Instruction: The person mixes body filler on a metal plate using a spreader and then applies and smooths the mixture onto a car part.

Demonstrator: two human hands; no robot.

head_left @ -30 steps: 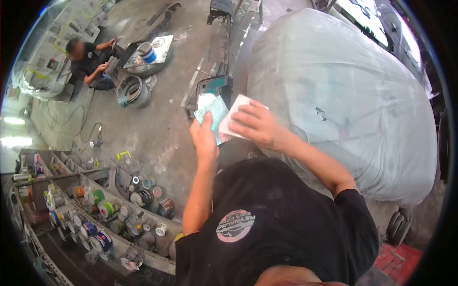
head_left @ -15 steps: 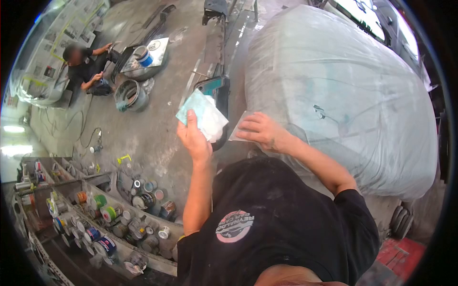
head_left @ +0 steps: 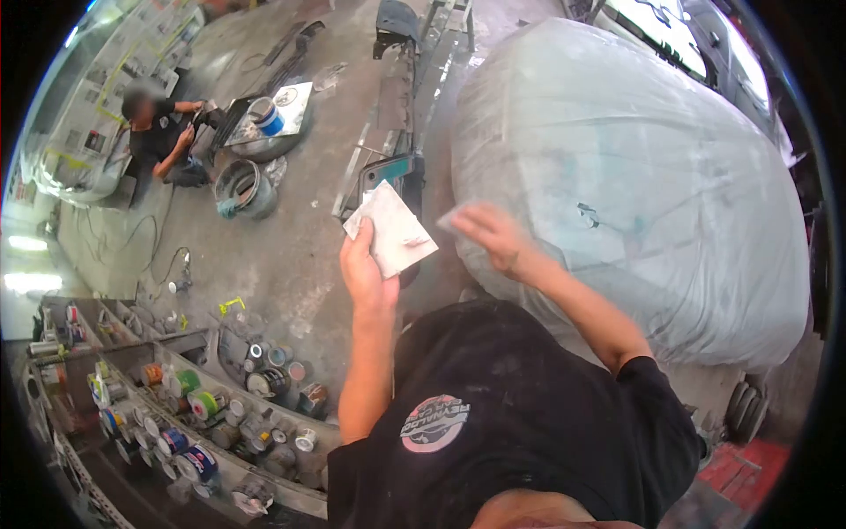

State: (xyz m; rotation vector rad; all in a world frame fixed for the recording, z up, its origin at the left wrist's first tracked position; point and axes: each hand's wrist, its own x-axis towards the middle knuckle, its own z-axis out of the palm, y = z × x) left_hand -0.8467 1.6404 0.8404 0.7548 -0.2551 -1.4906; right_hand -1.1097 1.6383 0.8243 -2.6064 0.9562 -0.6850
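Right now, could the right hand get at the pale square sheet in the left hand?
Probably yes: the right hand is just beside the pale square sheet, with nothing visible between them. Its fingers seem to hold a thin piece, blurred here, which might hamper a grip.

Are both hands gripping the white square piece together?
No, only the left hand grips the white square piece; the right hand is apart from it.

A pale square board (head_left: 394, 231) is held by the left hand (head_left: 364, 269), a thin flat piece (head_left: 448, 218) by the right hand (head_left: 500, 236) – cans (head_left: 196, 463) are seen at eight o'clock.
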